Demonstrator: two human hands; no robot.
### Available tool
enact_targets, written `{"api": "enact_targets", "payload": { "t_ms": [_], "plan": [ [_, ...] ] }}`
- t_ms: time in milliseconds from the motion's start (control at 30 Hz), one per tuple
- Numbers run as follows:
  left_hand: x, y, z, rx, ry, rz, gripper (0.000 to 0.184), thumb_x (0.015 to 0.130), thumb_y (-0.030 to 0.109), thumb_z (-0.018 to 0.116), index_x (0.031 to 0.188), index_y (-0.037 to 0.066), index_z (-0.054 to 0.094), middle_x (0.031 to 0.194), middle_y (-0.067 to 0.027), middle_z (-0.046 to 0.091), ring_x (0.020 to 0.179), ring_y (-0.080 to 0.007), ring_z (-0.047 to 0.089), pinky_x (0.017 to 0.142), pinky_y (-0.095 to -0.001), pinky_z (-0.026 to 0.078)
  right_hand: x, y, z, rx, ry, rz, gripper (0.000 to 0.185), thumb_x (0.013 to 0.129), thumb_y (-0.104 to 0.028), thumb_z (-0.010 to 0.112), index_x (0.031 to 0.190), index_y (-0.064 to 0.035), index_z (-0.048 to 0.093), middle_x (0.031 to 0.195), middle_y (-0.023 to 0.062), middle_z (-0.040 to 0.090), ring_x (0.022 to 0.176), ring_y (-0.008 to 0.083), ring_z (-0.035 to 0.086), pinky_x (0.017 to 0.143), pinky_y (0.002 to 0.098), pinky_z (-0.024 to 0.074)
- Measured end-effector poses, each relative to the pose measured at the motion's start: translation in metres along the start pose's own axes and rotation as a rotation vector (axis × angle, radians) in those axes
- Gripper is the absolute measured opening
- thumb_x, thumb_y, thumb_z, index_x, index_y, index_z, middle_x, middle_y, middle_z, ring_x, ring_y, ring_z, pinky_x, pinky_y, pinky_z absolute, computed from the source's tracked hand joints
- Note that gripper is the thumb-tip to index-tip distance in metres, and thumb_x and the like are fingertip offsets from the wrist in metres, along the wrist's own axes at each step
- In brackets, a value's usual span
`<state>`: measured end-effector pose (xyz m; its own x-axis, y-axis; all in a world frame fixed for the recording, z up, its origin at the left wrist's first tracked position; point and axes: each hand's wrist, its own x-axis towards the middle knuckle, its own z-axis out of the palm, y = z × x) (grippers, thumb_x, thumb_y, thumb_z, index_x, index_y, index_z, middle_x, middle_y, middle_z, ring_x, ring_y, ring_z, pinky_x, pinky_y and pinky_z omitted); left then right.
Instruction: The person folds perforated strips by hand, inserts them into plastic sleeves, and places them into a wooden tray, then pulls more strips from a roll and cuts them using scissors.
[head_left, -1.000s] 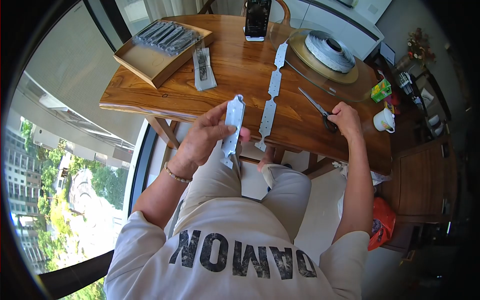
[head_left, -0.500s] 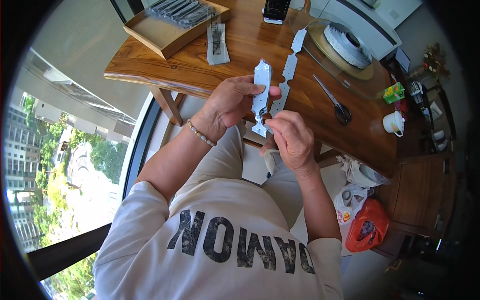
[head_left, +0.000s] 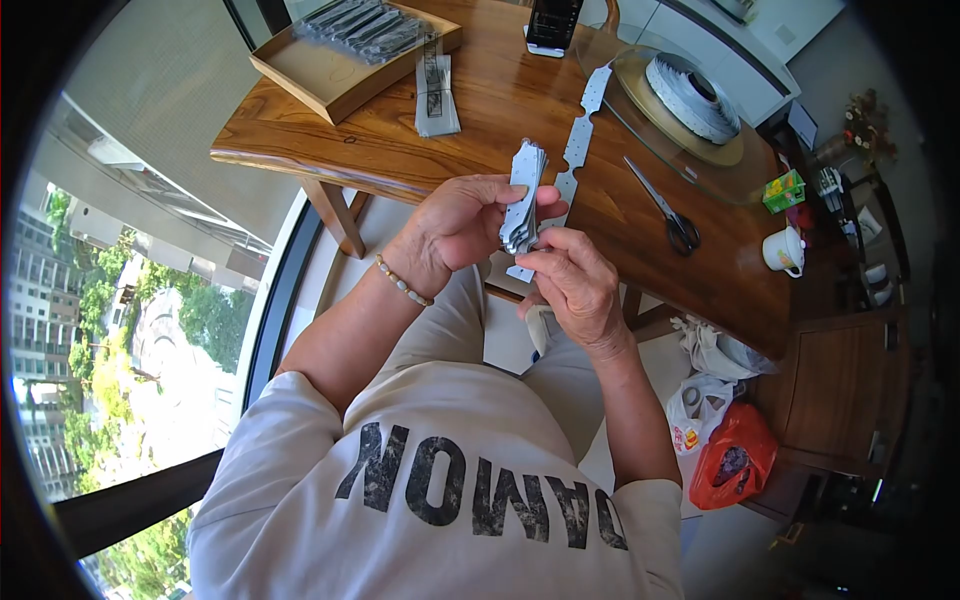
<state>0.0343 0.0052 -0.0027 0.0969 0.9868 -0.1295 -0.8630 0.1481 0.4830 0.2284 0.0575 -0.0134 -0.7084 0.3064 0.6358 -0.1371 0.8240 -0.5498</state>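
Right hand (head_left: 575, 290): a second back I had it at the scissors (head_left: 664, 205); now it has crossed to the lower end of the folded strip (head_left: 523, 198) – fingertips drawn close together there, though I can't tell whether they pinch.
Left hand (head_left: 458, 218): closed on the folded strip, thumb on its face, above the lap near the table edge.
Folded strip: thin, pale, dark-speckled, with its layers slightly fanned.
Laid strip (head_left: 579, 138): same speckle, notched along both edges, flat on the wood.
Roll (head_left: 690, 98): thick pale coil beyond, over a round glass top.
Table (head_left: 495, 95): glossy brown wood, strongly grained.
Tray (head_left: 338, 105): shallow, tan, bearing clear crinkled packets (head_left: 362, 28).
Room: bright window on my left – greenery and buildings outside; red plastic bag (head_left: 740, 430) on the floor, right.
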Motion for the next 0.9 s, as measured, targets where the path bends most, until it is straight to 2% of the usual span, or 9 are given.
{"api": "enact_targets", "payload": {
  "t_ms": [167, 333, 567, 733, 867, 900],
  "plan": [
    [-0.003, -0.002, 0.001, -0.090, -0.033, -0.016, 0.030, 0.093, 0.006, 0.055, 0.119, -0.009, 0.055, 0.113, -0.0182, 0.067, 0.119, -0.0346, 0.058, 0.102, -0.0480, 0.047, 0.002, -0.002, -0.004, 0.147, -0.023, 0.176, 0.030, 0.077, 0.021, 0.058, 0.097, 0.0011, 0.069, 0.112, 0.0124, 0.056, 0.092, 0.0186, 0.064, 0.056, 0.0294, 0.0655],
    [-0.004, -0.003, -0.001, -0.149, -0.089, -0.037, 0.030, 0.092, 0.005, 0.056, 0.118, -0.009, 0.057, 0.114, -0.0163, 0.067, 0.124, -0.0350, 0.054, 0.105, -0.0486, 0.046, 0.000, -0.003, -0.008, 0.193, -0.010, 0.152, 0.030, 0.078, 0.021, 0.058, 0.096, 0.0010, 0.071, 0.115, 0.0126, 0.056, 0.092, 0.0179, 0.064, 0.057, 0.0285, 0.0654],
    [-0.006, -0.006, -0.001, -0.257, -0.086, -0.088, 0.030, 0.092, 0.005, 0.057, 0.117, -0.011, 0.058, 0.116, -0.0176, 0.066, 0.127, -0.0355, 0.052, 0.105, -0.0490, 0.045, 0.000, -0.001, -0.013, 0.306, -0.021, 0.089, 0.030, 0.078, 0.021, 0.059, 0.096, 0.0009, 0.071, 0.113, 0.0128, 0.057, 0.089, 0.0174, 0.063, 0.060, 0.0283, 0.0655],
    [-0.004, -0.013, -0.001, -0.288, -0.129, -0.139, 0.028, 0.093, 0.008, 0.056, 0.114, -0.010, 0.060, 0.118, -0.0190, 0.065, 0.128, -0.0347, 0.050, 0.105, -0.0497, 0.046, 0.000, -0.006, -0.011, 0.227, -0.010, 0.006, 0.028, 0.078, 0.020, 0.060, 0.096, 0.0013, 0.071, 0.111, 0.0124, 0.057, 0.088, 0.0177, 0.064, 0.059, 0.0281, 0.0648],
    [-0.005, -0.013, -0.001, -0.260, -0.122, -0.147, 0.027, 0.094, 0.010, 0.055, 0.113, -0.009, 0.062, 0.120, -0.0201, 0.063, 0.129, -0.0338, 0.049, 0.104, -0.0492, 0.046, -0.001, -0.004, -0.007, 0.256, 0.033, 0.096, 0.025, 0.081, 0.018, 0.059, 0.096, 0.0012, 0.069, 0.105, 0.0120, 0.059, 0.083, 0.0168, 0.064, 0.058, 0.0276, 0.0640],
    [-0.005, -0.013, 0.000, -0.258, -0.122, -0.149, 0.027, 0.094, 0.010, 0.055, 0.113, -0.009, 0.062, 0.120, -0.0201, 0.063, 0.129, -0.0338, 0.049, 0.104, -0.0492, 0.046, -0.002, -0.003, -0.007, 0.276, 0.054, 0.178, 0.021, 0.079, 0.014, 0.064, 0.094, 0.0000, 0.068, 0.099, 0.0112, 0.061, 0.080, 0.0179, 0.064, 0.060, 0.0284, 0.0604]
  ]
}}
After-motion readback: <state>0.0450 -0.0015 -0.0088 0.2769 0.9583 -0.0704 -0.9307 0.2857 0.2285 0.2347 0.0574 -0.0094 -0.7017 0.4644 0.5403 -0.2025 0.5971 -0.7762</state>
